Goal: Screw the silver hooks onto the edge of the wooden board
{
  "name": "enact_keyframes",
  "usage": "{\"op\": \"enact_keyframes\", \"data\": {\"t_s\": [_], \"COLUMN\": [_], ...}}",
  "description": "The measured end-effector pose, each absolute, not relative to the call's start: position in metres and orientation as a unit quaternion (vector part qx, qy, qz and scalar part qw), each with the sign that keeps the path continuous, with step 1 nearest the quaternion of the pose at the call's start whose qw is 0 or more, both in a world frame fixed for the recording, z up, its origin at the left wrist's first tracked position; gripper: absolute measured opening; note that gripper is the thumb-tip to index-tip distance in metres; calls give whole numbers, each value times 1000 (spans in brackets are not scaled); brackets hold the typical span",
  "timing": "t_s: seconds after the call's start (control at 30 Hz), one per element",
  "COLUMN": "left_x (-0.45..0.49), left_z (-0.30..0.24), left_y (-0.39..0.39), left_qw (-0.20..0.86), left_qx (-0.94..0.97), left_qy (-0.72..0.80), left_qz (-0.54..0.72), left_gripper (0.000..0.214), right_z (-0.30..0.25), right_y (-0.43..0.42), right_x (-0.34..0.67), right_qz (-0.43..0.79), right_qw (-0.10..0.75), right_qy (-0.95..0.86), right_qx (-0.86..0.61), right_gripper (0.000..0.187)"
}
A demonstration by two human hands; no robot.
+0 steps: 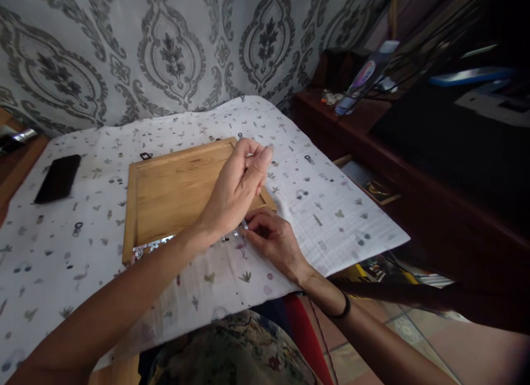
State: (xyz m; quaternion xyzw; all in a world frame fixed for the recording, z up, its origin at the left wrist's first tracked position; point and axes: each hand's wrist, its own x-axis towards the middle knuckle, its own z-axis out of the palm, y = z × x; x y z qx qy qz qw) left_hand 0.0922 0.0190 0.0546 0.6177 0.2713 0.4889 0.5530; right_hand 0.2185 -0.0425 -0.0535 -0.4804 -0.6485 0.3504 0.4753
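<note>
A framed wooden board point(178, 186) lies on the patterned cloth. Along its near edge runs a row of small shiny silver pieces point(154, 244), partly hidden behind my left forearm. My left hand point(238, 186) is raised over the board's right side, its fingers curled together; whatever they may hold is hidden. Below it, by the near right corner, my right hand point(275, 241) pinches a thin silver strip point(244, 225) between thumb and fingers. A small black clip-like piece point(146, 156) sits at the board's far left corner.
A black phone-like object point(58, 178) lies on the white printed cloth point(339, 208) at left. To the right stand a dark wooden desk point(331, 122) with an open drawer point(368, 180) and a clear bottle point(366, 78). A patterned grey wall covering point(171, 53) rises behind.
</note>
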Motion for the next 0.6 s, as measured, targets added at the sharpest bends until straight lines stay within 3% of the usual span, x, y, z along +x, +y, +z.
{"op": "enact_keyframes", "data": {"t_s": [0.1, 0.27, 0.47, 0.6], "left_x": [93, 86, 95, 91], "left_z": [52, 49, 46, 47], "left_y": [13, 26, 18, 25], "left_qw": [577, 650, 553, 647], "left_qx": [582, 619, 558, 602], "left_qy": [248, 192, 285, 212], "left_qz": [517, 398, 549, 417], "left_gripper": [27, 33, 35, 33], "right_z": [-53, -51, -51, -49], "right_y": [-42, -43, -44, -44], "right_x": [218, 218, 217, 217], "right_qz": [350, 353, 373, 369], "right_qw": [481, 468, 465, 464], "right_qy": [-647, -651, -640, -640], "right_qx": [-477, -482, -485, -488], "right_gripper": [23, 22, 23, 23]}}
